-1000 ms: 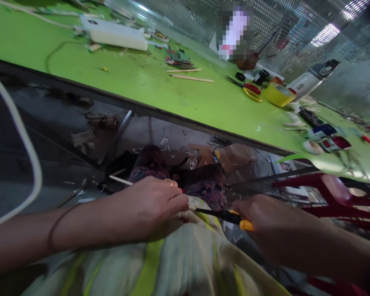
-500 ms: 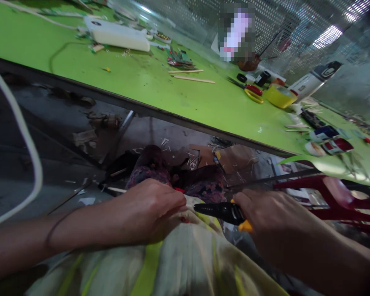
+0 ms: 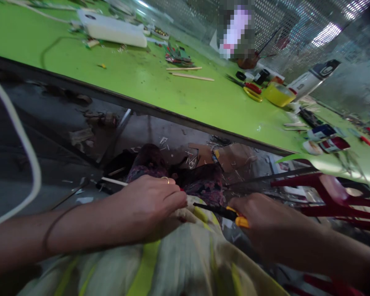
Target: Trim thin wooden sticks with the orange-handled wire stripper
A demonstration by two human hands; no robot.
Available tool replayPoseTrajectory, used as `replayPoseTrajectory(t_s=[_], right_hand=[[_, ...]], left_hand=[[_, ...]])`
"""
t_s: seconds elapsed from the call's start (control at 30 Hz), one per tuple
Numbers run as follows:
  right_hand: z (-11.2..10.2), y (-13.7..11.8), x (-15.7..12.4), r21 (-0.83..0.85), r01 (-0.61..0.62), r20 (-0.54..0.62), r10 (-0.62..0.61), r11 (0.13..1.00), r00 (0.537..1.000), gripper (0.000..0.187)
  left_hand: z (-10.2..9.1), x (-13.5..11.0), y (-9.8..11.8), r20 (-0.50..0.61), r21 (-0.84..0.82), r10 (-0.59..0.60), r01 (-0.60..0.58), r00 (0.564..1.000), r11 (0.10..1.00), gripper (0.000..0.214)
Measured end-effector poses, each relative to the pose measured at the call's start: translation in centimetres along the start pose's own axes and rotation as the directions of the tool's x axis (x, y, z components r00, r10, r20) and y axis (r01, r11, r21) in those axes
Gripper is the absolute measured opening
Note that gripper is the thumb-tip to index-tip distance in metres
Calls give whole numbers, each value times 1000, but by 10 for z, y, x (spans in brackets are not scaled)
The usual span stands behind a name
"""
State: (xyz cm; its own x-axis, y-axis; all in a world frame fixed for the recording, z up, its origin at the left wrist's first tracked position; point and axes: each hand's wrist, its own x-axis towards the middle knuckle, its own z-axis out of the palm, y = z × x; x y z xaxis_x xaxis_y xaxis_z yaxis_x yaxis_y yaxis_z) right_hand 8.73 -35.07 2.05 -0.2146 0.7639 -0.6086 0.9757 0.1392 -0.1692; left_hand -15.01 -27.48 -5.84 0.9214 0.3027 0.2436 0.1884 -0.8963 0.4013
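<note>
My left hand [image 3: 148, 205] is closed in my lap, below the edge of the green table [image 3: 160, 88]. A thin pale stick [image 3: 114, 181] pokes out of it to the left and a bit of red shows at the fingertips. My right hand [image 3: 262, 222] grips black pliers with yellow handles [image 3: 222, 211]. The black jaws point left at the left fingertips and look closed, a short gap away. Both hands rest over a pale yellow-striped cloth [image 3: 172, 259] on my legs.
On the table lie a white box [image 3: 111, 29], two wooden sticks [image 3: 191, 76], red and yellow scissors [image 3: 249, 90], a yellow tape roll [image 3: 277, 94], a white bottle [image 3: 314, 80] and small paint pots [image 3: 327, 137]. A red plastic chair [image 3: 327, 197] stands at right; a white cable [image 3: 24, 152] loops at left.
The pliers' jaws, seen broadside half a second ago, are thin and closed again. The stick juts from my left hand as before. The hands have hardly shifted.
</note>
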Motion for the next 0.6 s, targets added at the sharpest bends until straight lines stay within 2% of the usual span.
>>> replayPoseTrajectory(t_s=[0.07,0.17,0.23,0.33,0.43,0.53,0.6], right_hand=[[0,3,-2,-120,51,-143,-68,991,987,15],[5,5,-4,-269,110,-316,-195,957,929,20],[7,4,-3,-342,107,-363,-236,934,901,22],[7,3,0,-406,76,-382,-244,911,891,24],[5,4,0,-321,75,-329,-185,944,926,23],[5,4,-3,-86,48,-126,-58,995,990,19],[7,4,-4,106,30,3,-31,994,1000,14]], left_hand=[[0,4,2,44,-92,-70,74,997,993,15],[0,7,5,119,-193,-181,202,976,960,25],[1,8,6,146,-234,-199,229,969,945,31],[3,6,4,131,-259,-178,207,975,943,31],[5,1,2,62,-217,-100,111,993,970,26],[4,-5,2,24,-77,-23,25,999,997,14],[1,-8,2,6,-10,13,-12,1000,1000,8]])
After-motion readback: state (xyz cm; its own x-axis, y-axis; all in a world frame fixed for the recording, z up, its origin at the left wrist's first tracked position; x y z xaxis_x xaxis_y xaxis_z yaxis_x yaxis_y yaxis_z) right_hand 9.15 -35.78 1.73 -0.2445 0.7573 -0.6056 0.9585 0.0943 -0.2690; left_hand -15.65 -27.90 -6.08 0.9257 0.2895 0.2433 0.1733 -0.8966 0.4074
